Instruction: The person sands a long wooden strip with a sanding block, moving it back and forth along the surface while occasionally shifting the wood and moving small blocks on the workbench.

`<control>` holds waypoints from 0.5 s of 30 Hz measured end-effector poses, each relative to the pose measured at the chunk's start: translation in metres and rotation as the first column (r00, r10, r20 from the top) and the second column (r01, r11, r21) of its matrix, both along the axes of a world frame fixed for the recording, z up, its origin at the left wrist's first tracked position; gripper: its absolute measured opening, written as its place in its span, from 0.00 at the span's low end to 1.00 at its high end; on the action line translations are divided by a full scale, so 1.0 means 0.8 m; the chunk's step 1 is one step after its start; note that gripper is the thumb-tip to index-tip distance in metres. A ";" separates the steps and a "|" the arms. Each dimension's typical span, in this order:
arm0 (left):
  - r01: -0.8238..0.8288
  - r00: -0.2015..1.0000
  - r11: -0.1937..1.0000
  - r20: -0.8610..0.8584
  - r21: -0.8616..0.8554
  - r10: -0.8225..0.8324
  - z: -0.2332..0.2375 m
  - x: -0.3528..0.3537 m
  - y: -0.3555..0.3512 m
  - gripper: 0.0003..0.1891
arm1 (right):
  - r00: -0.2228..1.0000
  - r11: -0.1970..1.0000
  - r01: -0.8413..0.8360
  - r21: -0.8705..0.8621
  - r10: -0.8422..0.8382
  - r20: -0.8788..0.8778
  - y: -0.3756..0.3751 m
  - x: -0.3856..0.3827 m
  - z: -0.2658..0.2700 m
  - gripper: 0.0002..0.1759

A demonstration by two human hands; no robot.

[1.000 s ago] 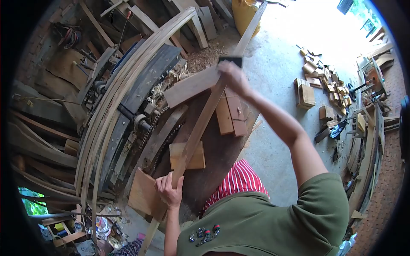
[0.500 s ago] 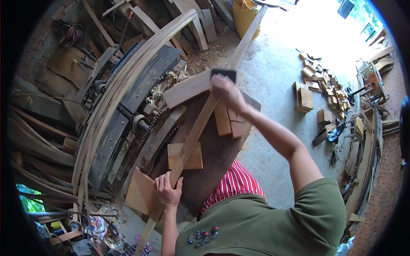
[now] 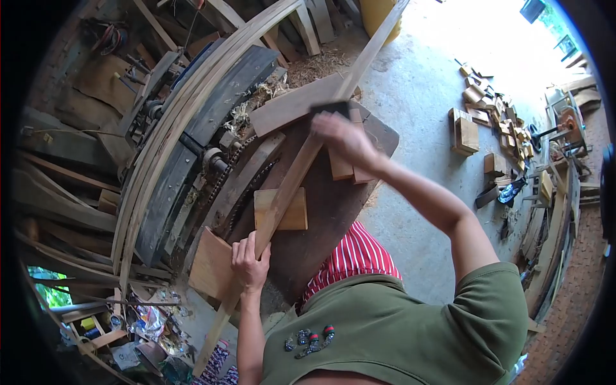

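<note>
A long wooden strip (image 3: 290,187) runs diagonally over a dark brown board (image 3: 301,240). My left hand (image 3: 249,262) grips the strip near its lower end, with thumb and fingers wrapped round its edges. Farther up, my right hand (image 3: 340,136) is closed on a black rectangular block (image 3: 330,108), which sits against the strip; its underside is hidden and the hand is slightly blurred. A square wooden block (image 3: 295,212) lies under the strip. Beside my left hand is a flat wooden piece (image 3: 212,262), and short wooden blocks (image 3: 341,167) lie below my right hand.
Long curved wooden strips (image 3: 186,122) rest on a dark machine (image 3: 221,90) to the left. Wood shavings (image 3: 314,67) lie behind it. Several cut blocks (image 3: 465,135) are piled on the concrete floor (image 3: 410,212) at right. A yellow container (image 3: 385,32) stands at the top.
My right hand and the black block have shifted slightly down along the strip. My left hand keeps its grip. The view has tilted a little.
</note>
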State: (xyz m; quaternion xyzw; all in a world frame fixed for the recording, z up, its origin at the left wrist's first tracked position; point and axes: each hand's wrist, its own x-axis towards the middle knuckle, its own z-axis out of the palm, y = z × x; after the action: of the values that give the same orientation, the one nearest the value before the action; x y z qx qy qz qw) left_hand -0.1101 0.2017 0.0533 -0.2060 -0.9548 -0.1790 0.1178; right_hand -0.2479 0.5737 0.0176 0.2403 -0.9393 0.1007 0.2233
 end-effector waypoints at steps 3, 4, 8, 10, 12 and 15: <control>0.013 0.999 1.000 0.035 -0.009 -0.013 0.009 -0.002 -0.001 0.24 | 0.952 0.934 -0.150 -0.325 0.225 0.207 -0.047 0.061 0.040 0.22; 0.024 0.997 1.000 0.069 -0.003 -0.024 0.010 -0.003 -0.003 0.24 | 0.956 0.943 -0.164 -0.290 0.225 0.189 -0.042 0.056 0.043 0.22; 0.042 0.994 0.998 0.102 0.052 -0.047 -0.006 -0.001 -0.010 0.23 | 0.975 0.989 0.072 -0.128 -0.043 0.217 0.046 -0.023 0.063 0.15; 0.086 0.977 0.985 0.179 0.147 -0.113 -0.002 0.006 -0.010 0.23 | 0.956 0.896 0.295 -0.332 -0.275 0.105 0.062 -0.027 0.069 0.15; 0.090 0.957 0.980 0.256 0.177 -0.134 0.005 0.006 -0.011 0.23 | 0.955 0.848 0.294 -0.440 -0.285 0.088 0.051 -0.012 0.065 0.16; 0.103 0.905 0.969 0.383 0.223 -0.184 0.022 -0.015 -0.013 0.23 | 0.997 0.941 0.080 -0.327 -0.070 0.045 0.004 0.040 0.061 0.18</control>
State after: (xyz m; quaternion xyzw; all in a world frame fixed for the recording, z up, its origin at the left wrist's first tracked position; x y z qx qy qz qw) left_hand -0.1223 0.1915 0.0705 -0.2222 -0.9183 -0.3193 -0.0737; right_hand -0.2161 0.5768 0.0667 0.1621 -0.9213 0.2514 0.2485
